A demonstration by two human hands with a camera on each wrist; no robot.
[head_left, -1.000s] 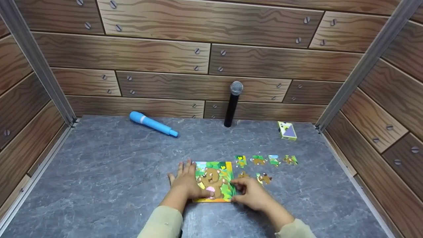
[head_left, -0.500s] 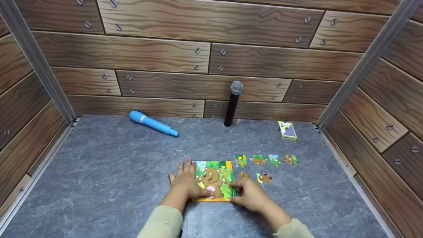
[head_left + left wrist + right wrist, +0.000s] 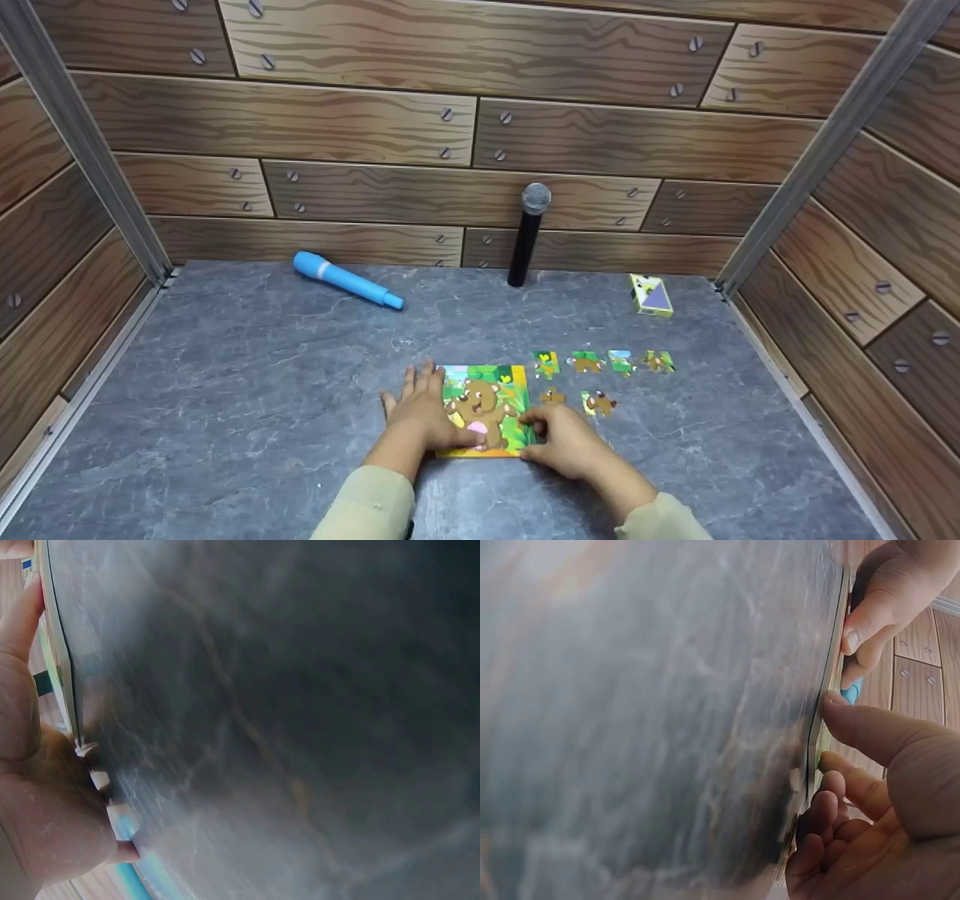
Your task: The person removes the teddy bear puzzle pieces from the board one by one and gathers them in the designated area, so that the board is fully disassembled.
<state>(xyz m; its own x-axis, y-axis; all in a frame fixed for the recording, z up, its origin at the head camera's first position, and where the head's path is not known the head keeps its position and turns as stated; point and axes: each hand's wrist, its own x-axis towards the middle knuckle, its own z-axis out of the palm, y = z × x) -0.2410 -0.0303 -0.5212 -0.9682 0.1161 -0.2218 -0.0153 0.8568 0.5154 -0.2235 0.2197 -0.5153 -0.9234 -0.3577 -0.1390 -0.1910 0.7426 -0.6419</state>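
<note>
Left hand [image 3: 45, 810] is lying flat on the grey tabletop [image 3: 300, 727], fingertips probably touching the puzzle board's edge [image 3: 60, 667].

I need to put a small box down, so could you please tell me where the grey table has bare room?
The grey slate table is bare left of the left hand, below the blue plastic microphone. Another bare strip runs between the black microphone and the bear jigsaw board. It is crowded right of the board, around the loose puzzle pieces.
</note>
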